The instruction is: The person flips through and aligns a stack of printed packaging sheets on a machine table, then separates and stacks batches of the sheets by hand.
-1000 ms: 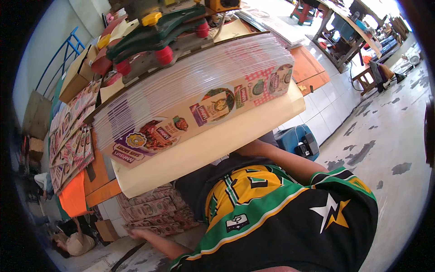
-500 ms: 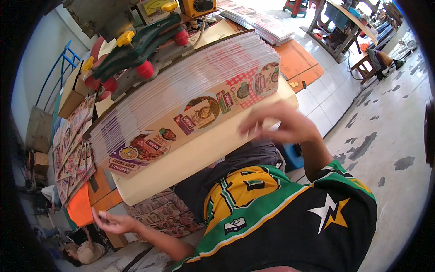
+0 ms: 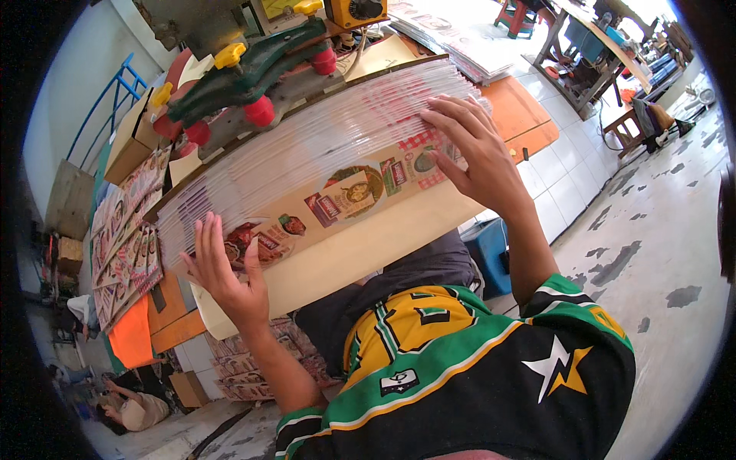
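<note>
A thick row of printed plastic-film sheets or pouches (image 3: 307,203), overlapping like shingles, lies across the cream board (image 3: 337,245) in front of me. The front one shows pictures of food. My left hand (image 3: 230,268) rests on the row's left end, fingers spread. On the right end lies my right hand (image 3: 475,157), its fingers stretched out over the film edges. Neither hand grips anything. Right behind the row stands a dark green metal clamp bar (image 3: 249,77) with red knobs (image 3: 259,110) and yellow wing knobs (image 3: 230,55).
Piles of printed film (image 3: 126,245) lie at the left beside a cardboard box (image 3: 130,142). An orange cloth or sheet (image 3: 132,333) hangs at the table edge. More stacked sheets (image 3: 452,38) lie at the back right. A person (image 3: 138,406) is at the lower left.
Both hands have come up onto the row of film: the left from below the table's left edge, the right from near the front. The view has shifted slightly.
</note>
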The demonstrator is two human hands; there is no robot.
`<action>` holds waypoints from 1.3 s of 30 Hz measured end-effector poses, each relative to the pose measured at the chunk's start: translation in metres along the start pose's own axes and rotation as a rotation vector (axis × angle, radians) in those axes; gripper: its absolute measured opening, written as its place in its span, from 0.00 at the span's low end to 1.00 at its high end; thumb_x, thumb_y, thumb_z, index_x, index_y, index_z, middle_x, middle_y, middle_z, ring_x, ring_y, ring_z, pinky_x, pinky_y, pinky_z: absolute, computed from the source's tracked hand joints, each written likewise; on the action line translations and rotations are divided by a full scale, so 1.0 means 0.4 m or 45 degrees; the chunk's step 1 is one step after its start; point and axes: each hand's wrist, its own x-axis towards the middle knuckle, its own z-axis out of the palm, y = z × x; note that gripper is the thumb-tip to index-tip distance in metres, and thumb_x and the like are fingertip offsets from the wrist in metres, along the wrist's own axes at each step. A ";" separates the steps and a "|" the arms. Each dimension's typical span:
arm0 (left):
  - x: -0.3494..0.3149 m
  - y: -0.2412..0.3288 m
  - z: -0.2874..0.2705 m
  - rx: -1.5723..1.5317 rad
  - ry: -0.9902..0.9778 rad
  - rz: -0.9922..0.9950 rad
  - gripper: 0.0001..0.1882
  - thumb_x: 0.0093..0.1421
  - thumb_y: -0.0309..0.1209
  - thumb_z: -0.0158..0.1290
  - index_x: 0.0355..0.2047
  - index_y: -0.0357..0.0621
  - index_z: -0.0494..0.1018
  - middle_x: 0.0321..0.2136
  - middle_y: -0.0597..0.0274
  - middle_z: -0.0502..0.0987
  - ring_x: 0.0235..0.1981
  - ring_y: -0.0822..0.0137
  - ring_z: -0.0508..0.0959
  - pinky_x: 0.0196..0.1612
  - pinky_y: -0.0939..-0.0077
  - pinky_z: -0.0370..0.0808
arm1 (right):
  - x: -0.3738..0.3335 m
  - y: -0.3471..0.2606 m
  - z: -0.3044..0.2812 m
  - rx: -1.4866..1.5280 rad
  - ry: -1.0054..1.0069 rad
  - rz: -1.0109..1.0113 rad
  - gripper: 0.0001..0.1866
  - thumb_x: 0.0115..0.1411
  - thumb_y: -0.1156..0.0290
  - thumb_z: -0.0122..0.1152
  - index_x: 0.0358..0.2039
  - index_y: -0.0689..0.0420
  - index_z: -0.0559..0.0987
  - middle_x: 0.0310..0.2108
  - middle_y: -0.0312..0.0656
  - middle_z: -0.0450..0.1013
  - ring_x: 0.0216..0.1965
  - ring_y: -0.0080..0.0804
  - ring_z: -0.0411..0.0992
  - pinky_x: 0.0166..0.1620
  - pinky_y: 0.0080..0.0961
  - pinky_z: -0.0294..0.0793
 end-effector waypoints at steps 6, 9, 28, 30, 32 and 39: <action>-0.035 0.005 -0.025 -0.015 0.056 0.008 0.24 0.64 0.34 0.52 0.59 0.42 0.68 0.59 0.57 0.71 0.64 0.54 0.66 0.69 0.46 0.46 | -0.021 0.015 -0.013 0.067 0.075 -0.072 0.23 0.55 0.72 0.64 0.53 0.53 0.75 0.60 0.44 0.68 0.63 0.45 0.63 0.67 0.46 0.58; -0.047 0.003 -0.032 0.020 0.062 0.025 0.22 0.64 0.33 0.52 0.58 0.42 0.69 0.59 0.55 0.71 0.64 0.54 0.66 0.69 0.47 0.46 | -0.033 0.017 -0.014 0.112 0.069 -0.072 0.23 0.55 0.73 0.63 0.53 0.52 0.76 0.61 0.43 0.67 0.64 0.43 0.62 0.67 0.46 0.58; -0.069 0.016 -0.036 -0.013 0.146 0.014 0.19 0.63 0.27 0.51 0.54 0.38 0.72 0.55 0.54 0.74 0.61 0.53 0.69 0.70 0.47 0.46 | -0.011 -0.006 -0.045 0.182 0.049 -0.078 0.31 0.48 0.59 0.70 0.54 0.51 0.75 0.47 0.42 0.73 0.53 0.42 0.69 0.59 0.42 0.66; -0.078 0.024 -0.040 -0.008 0.159 0.008 0.18 0.63 0.27 0.50 0.53 0.37 0.71 0.54 0.52 0.75 0.61 0.53 0.70 0.70 0.46 0.45 | 0.007 -0.019 -0.040 0.042 -0.028 -0.191 0.30 0.47 0.53 0.71 0.50 0.51 0.78 0.39 0.39 0.74 0.46 0.40 0.72 0.52 0.40 0.70; -0.095 0.039 -0.042 -0.001 0.172 0.001 0.18 0.63 0.26 0.49 0.53 0.36 0.71 0.54 0.51 0.75 0.60 0.52 0.70 0.70 0.46 0.45 | 0.021 -0.035 -0.029 0.051 -0.113 -0.246 0.30 0.46 0.52 0.70 0.48 0.51 0.78 0.38 0.37 0.74 0.45 0.39 0.72 0.49 0.39 0.71; -0.262 0.088 -0.020 -0.420 0.544 0.070 0.16 0.63 0.26 0.47 0.51 0.33 0.68 0.45 0.49 0.78 0.51 0.52 0.75 0.59 0.51 0.66 | 0.027 -0.070 -0.041 -0.019 -0.462 -0.283 0.20 0.49 0.56 0.68 0.39 0.50 0.76 0.32 0.34 0.76 0.35 0.35 0.76 0.37 0.33 0.73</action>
